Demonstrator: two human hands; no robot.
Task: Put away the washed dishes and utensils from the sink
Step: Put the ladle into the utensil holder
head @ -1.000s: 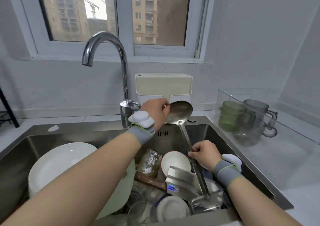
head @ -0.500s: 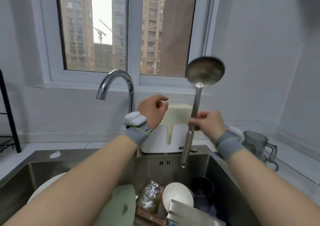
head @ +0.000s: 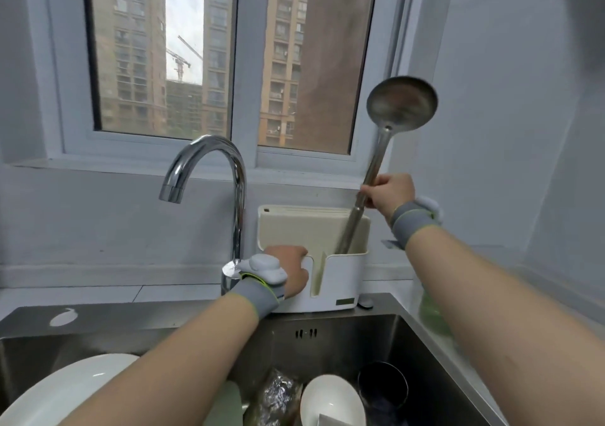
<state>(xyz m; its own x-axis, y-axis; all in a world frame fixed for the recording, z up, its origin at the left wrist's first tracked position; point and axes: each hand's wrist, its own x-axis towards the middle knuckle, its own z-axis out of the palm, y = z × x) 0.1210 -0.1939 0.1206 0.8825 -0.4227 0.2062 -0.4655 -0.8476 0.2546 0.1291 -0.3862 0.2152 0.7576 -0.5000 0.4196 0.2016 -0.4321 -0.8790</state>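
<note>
Right hand (head: 389,193) is clenched round the mid-shaft of the steel ladle (head: 376,164); grip sits high on the handle, evidently so the lower end can be guided downward; handle tip is inside the right-hand compartment of the white utensil holder (head: 340,278), which stands on the desk (head: 98,294) behind the sink (head: 327,337), just right of the faucet (head: 226,170). Left hand (head: 293,270) is closed over the holder's front-left rim, judged to be steadying it against tipping as the ladle goes in. Ladle's long axis runs near upright, leaning up and to the right; bowl uppermost, its hollow facing the camera, handle end down. A cream cutting board (head: 301,229) stands in the holder's rear slot. White plate (head: 75,386), white bowl (head: 330,402) and dark cup (head: 383,386) remain in the sink, so the task is judged at an early stage.
</note>
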